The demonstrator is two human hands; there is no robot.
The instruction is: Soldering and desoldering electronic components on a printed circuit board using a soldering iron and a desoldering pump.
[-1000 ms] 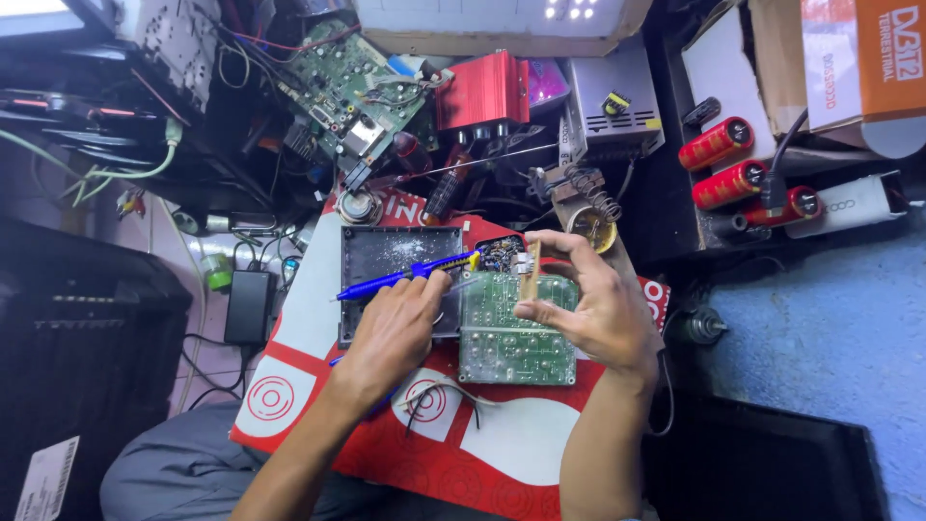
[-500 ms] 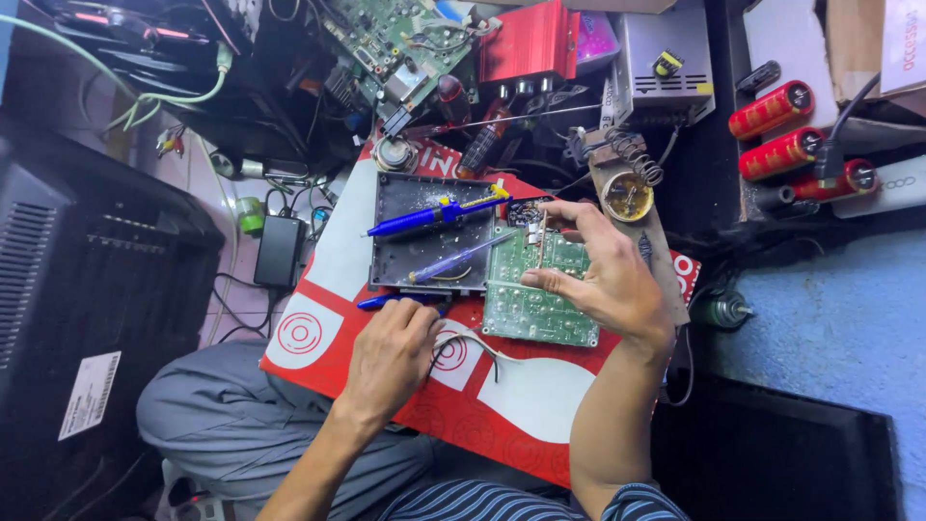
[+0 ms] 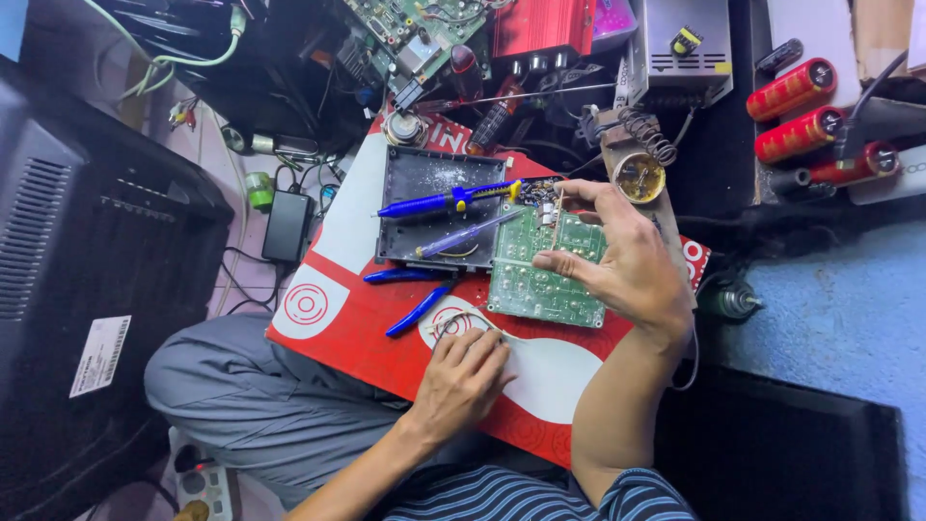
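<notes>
The right hand (image 3: 617,256) is raised over the green circuit board (image 3: 545,280), palm down, wrist bent, thumb and forefinger pinched on a thin strip at the board's far edge; the other fingers spread loosely. The left hand (image 3: 463,371) lies nearer, knuckles up, fingers curled onto a coil of solder wire (image 3: 453,323) on the red and white board (image 3: 328,289). Left of the circuit board, a blue soldering iron (image 3: 444,201) rests across a black tray (image 3: 424,174).

Soldering iron (image 3: 446,201) on tray (image 3: 424,169), circuit board (image 3: 545,280) right.
</notes>
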